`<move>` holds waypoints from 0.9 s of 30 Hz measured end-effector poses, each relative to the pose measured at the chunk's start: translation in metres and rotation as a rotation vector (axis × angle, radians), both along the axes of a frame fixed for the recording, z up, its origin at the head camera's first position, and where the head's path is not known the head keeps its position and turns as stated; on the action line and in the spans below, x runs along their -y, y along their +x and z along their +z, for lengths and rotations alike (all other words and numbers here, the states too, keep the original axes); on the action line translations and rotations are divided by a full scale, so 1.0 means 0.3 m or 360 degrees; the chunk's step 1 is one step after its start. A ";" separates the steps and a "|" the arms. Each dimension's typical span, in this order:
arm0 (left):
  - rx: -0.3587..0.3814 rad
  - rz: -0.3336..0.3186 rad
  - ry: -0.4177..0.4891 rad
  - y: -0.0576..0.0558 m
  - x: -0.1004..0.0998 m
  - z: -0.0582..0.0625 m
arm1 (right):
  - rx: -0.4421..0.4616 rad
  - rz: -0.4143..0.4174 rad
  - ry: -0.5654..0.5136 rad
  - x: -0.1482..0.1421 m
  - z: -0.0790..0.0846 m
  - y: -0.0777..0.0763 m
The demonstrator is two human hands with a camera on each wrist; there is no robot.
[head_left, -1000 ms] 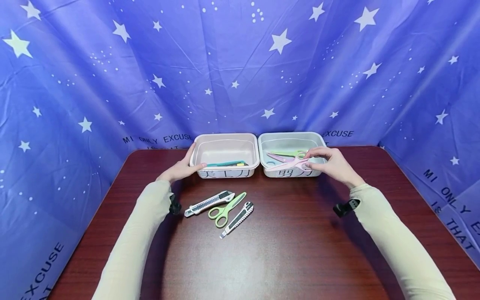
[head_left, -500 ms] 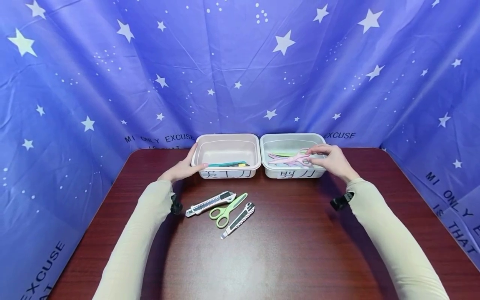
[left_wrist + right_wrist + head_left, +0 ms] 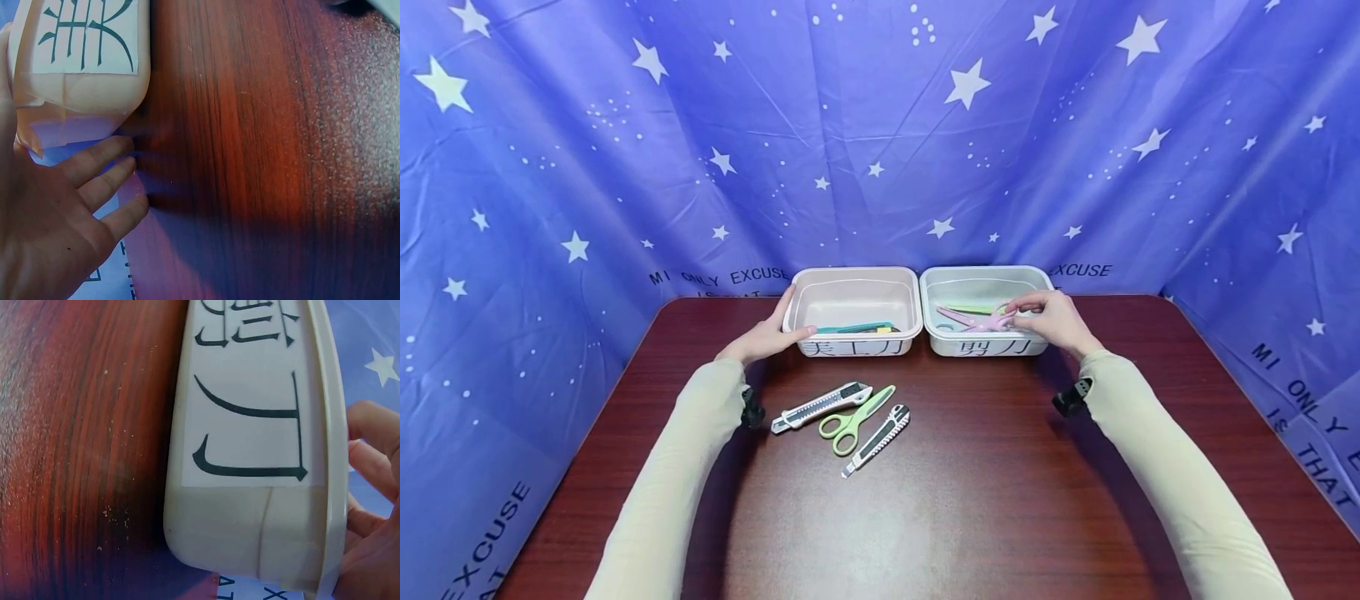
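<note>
My left hand (image 3: 767, 336) rests at the near left corner of the left tub (image 3: 912, 304), thumb at its front rim and an index finger along its side. The other fingers (image 3: 103, 187) extend loosely below the tub in the left wrist view. My right hand (image 3: 1051, 321) reaches over the near right rim of the right tub (image 3: 934, 287), thumb and fingertips pinching the handle of pink scissors (image 3: 988, 322) low inside. Green scissors (image 3: 955, 308) lie behind them. In the right wrist view the tub wall hides the fingertips and scissors.
Nearer on the brown table (image 3: 970, 483) lie a white utility knife (image 3: 820, 407), light green scissors (image 3: 859, 419) and a second white utility knife (image 3: 877, 440). The left tub holds a teal utility knife (image 3: 853, 327). Star-printed blue cloth (image 3: 880, 125) hangs close behind the tubs.
The right hand has moved slightly left and lowered the pink scissors into the right tub. The left hand and the tools on the table stay put.
</note>
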State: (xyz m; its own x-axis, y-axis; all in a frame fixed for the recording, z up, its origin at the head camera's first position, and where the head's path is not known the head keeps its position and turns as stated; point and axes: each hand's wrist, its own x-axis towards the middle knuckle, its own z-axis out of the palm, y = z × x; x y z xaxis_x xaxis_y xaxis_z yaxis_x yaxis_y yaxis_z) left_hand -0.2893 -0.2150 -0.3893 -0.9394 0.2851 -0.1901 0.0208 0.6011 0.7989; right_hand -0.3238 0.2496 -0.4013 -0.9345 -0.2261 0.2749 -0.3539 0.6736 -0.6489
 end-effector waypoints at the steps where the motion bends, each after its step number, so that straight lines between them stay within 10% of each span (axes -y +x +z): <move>1: 0.0002 0.0003 0.0002 0.001 0.000 0.000 | -0.0015 -0.0006 0.0026 0.002 -0.001 -0.001; 15: 0.0011 -0.0007 0.0032 -0.011 0.003 -0.007 | -0.0117 0.0067 -0.0056 0.043 -0.003 0.035; 27: -0.0041 0.0017 -0.0023 -0.076 0.037 -0.109 | -0.0219 0.0322 -0.0184 0.148 0.067 0.132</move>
State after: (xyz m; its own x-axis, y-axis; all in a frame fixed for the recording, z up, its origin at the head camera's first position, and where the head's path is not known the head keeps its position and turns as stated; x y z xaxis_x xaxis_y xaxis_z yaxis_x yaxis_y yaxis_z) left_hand -0.3122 -0.2261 -0.4221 -0.9471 0.2723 -0.1698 0.0346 0.6127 0.7896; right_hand -0.2842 0.2051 -0.3811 -0.8255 -0.3642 0.4312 -0.5640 0.5046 -0.6536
